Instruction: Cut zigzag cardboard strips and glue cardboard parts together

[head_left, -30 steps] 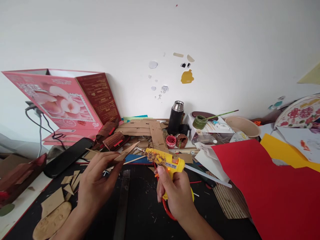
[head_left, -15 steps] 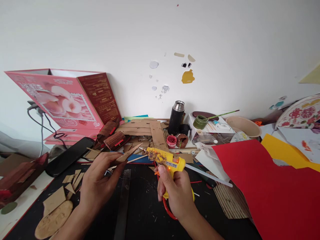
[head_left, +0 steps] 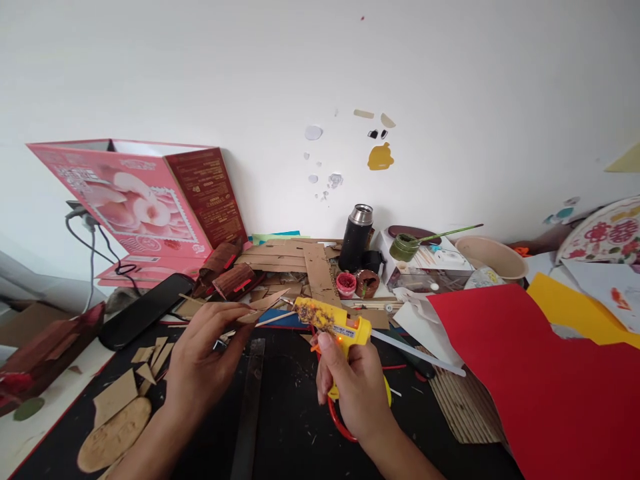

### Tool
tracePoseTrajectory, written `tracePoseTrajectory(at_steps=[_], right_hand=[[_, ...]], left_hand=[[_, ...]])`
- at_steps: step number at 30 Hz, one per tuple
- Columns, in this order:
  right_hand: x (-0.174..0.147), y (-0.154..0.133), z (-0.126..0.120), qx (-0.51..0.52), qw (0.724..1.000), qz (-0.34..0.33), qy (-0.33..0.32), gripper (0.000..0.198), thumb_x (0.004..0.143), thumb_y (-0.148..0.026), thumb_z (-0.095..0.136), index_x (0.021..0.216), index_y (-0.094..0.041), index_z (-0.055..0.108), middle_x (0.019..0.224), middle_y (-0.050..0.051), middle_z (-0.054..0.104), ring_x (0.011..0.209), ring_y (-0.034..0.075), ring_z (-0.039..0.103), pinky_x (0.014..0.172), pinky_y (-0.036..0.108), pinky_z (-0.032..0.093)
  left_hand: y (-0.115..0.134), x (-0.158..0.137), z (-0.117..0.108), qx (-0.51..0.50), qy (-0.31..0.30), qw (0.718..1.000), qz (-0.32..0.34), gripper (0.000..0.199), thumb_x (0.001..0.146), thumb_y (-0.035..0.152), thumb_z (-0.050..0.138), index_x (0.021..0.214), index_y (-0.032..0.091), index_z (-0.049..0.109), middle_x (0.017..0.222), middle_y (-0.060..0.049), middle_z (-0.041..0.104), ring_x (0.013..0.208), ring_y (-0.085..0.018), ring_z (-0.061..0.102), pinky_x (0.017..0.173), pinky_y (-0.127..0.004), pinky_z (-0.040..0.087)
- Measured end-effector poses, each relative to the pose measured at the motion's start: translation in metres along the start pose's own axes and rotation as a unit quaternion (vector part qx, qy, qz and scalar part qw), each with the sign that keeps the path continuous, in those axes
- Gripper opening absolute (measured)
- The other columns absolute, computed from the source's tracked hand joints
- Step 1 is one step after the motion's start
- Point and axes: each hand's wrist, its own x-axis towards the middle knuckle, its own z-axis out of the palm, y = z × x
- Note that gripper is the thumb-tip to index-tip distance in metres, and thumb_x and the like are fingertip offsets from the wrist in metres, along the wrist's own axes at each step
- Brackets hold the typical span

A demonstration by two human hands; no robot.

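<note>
My right hand is wrapped round the handle of a yellow hot glue gun. A clear glue stick sticks out of its back end, and brown stains cover its front. In my left hand, a thin pointed piece of cardboard is pinched between fingers and thumb. The gun's metal nozzle points left, close to the cardboard's edge; whether they touch I cannot tell. Just below lies a thin wooden stick. A metal ruler rests on the black mat between my hands.
Cardboard scraps and a wooden oval lie at the left, near a black phone-like case. Behind stand a pink box, a black flask and paint jars. Red paper covers the right side.
The whole view has shifted slightly, so the scene sits a little further right. Both hands keep their holds, and the nozzle stays near the cardboard's edge.
</note>
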Motion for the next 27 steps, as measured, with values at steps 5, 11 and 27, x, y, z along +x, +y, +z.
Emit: tracePoseTrajectory(at_steps=[5,11,27], right_hand=[[0.0004,0.0055,0.0002,0.003,1.0,-0.003,0.008,0.066,0.086,-0.083,0.07,0.072,-0.019,0.066,0.038,-0.005,0.045,0.032,0.011,0.046,0.035,0.021,0.038],[-0.0001,0.0097,-0.0003,0.001,1.0,-0.007,0.01,0.064,0.087,-0.081,0.071,0.073,-0.019,0.068,0.039,-0.005,0.045,0.032,0.011,0.047,0.036,0.022,0.039],[-0.0012,0.01,0.0007,0.001,1.0,-0.013,0.016,0.064,0.087,-0.081,0.071,0.068,-0.02,0.066,0.04,-0.005,0.044,0.032,0.011,0.045,0.035,0.023,0.041]], left_hand=[[-0.0015,-0.0012,0.0004,-0.001,0.004,1.0,-0.009,0.012,0.1,0.014,0.068,0.102,0.025,0.073,0.095,-0.001,0.077,0.09,-0.019,0.073,0.084,-0.031,0.057],[-0.0019,-0.0019,0.0001,-0.007,0.002,1.0,-0.019,0.013,0.1,0.014,0.068,0.101,0.025,0.074,0.096,-0.002,0.078,0.091,-0.02,0.074,0.085,-0.032,0.057],[-0.0049,-0.002,0.0007,-0.003,0.006,1.0,-0.019,0.012,0.1,0.015,0.069,0.102,0.025,0.075,0.096,-0.002,0.078,0.09,-0.019,0.074,0.084,-0.032,0.058]])
